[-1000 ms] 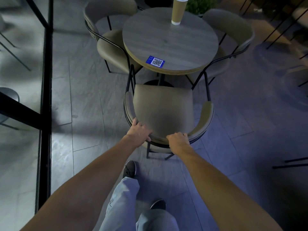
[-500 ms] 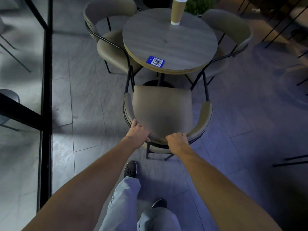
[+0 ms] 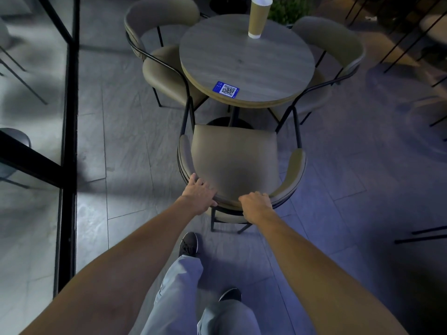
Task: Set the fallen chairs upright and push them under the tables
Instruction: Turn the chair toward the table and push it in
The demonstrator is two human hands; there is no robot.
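Right in front of the round table [image 3: 246, 61], the chair [image 3: 234, 163] is already standing on its legs, with its seat facing the table and its curved backrest toward the person. Both hands are on that backrest: the left hand [image 3: 200, 197] has its fingers curled over the top edge near the left bend, and the right hand [image 3: 256, 205] is wrapped over the rim a bit to the right of it. So both are closed on the backrest, spaced apart, which makes sense for steering a chair straight instead of letting it swivel.

The seat's front edge sits just short of the table's rim, near the pedestal base, so it looks like the push-in part isn't finished. The two other chairs [image 3: 169, 68] on the far side are already tucked in on either side, leaving a gap this one should slot into. One foot is stepped forward, probably for leaning into the push.

There's a paper cup [image 3: 258, 18] on the tabletop, so bumping the table hard seems like a bad idea.
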